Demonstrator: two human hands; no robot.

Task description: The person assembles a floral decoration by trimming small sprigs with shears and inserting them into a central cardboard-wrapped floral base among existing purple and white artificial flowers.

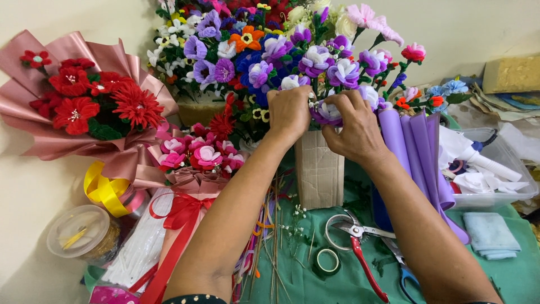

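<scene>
Centre frame: left hand [289, 112] and right hand [354, 126], fingers curled, pinch a purple flower [328, 112] above the cardboard box [319, 169]. Red-handled cutters [360, 247] lie lower centre.

Head camera, looking down and forward over a crowded flower-craft table

The single view sits above and behind the person's forearms, close in, tilted steeply down at the green cloth [509, 276] and facing a pale wall [467, 28] at the far edge. The left hand [289, 112] and right hand [354, 126] meet near frame centre at a cardboard box [319, 169]; both arms enter from the bottom edge. There is no second view to share anything with.
</scene>
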